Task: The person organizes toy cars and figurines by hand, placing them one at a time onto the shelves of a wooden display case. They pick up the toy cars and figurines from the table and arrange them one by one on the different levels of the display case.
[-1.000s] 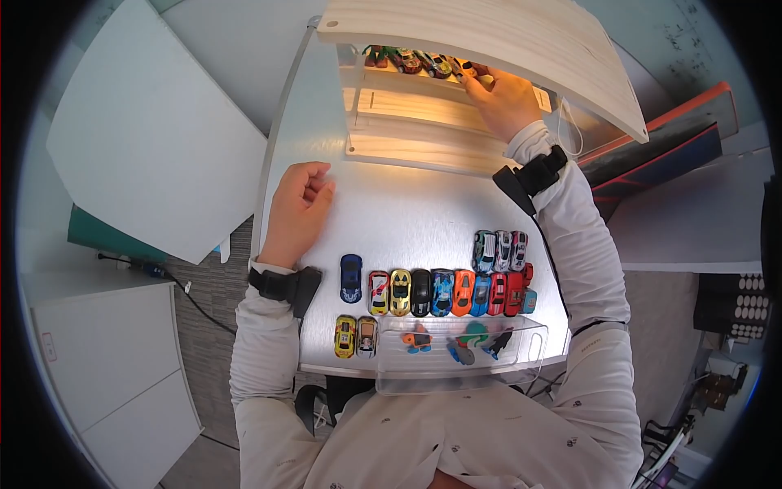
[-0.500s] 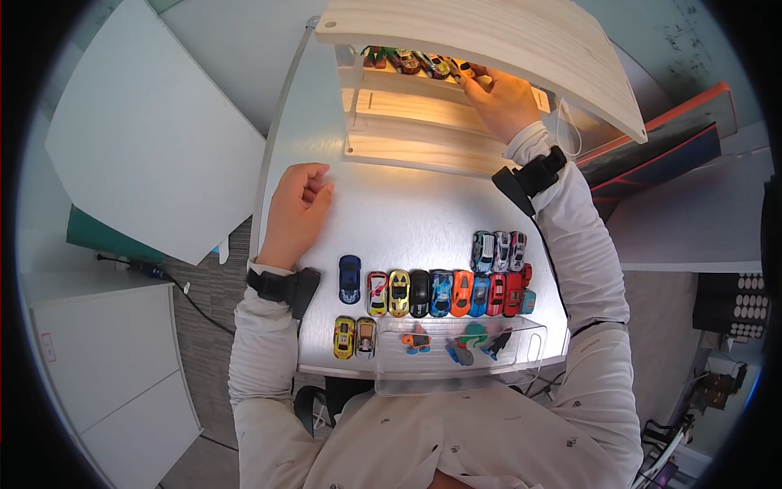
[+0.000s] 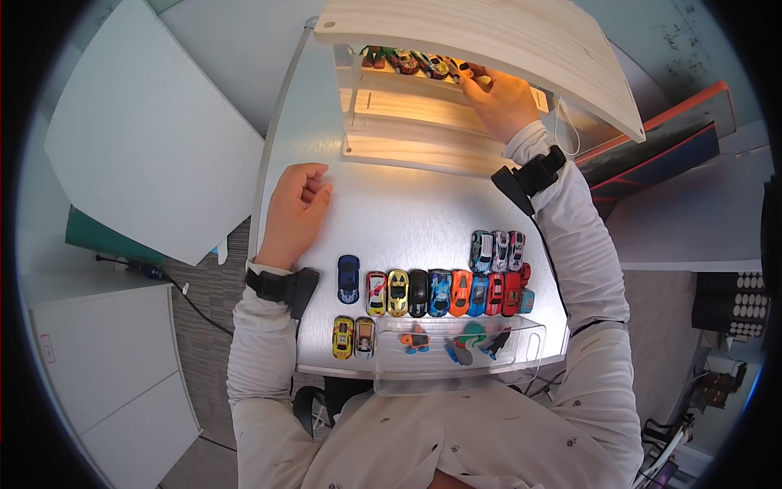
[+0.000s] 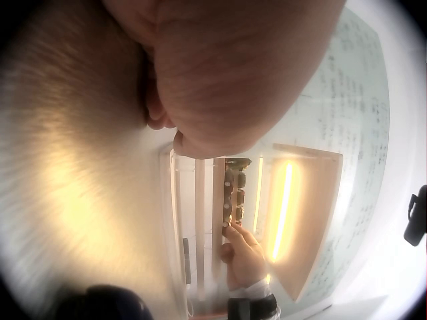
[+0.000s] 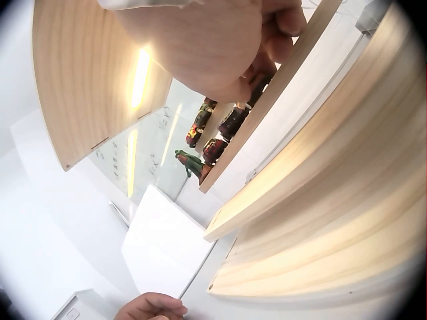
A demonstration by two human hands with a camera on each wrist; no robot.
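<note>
My right hand (image 3: pixel 502 99) reaches onto the upper shelf of the lit wooden display case (image 3: pixel 423 147). Thumb and fingers pinch a yellow-orange toy car (image 3: pixel 459 72), partly hidden behind them. To its left along that shelf stand a toy car with a dark windshield (image 3: pixel 434 65), a red patterned toy car (image 3: pixel 404 61) and a small green-topped palm-like figure (image 3: pixel 375 57). My left hand (image 3: pixel 300 210), fingers loosely curled and holding nothing, rests over the left side of the metal table (image 3: pixel 391 208), in front of the case.
A row of several toy cars (image 3: pixel 440 292) crosses the table near me, with more above its right end. Two cars (image 3: pixel 353 337) and a single blue car (image 3: pixel 348 279) stand at the left. A clear plastic bin (image 3: pixel 391 379) with small figures sits at the front edge.
</note>
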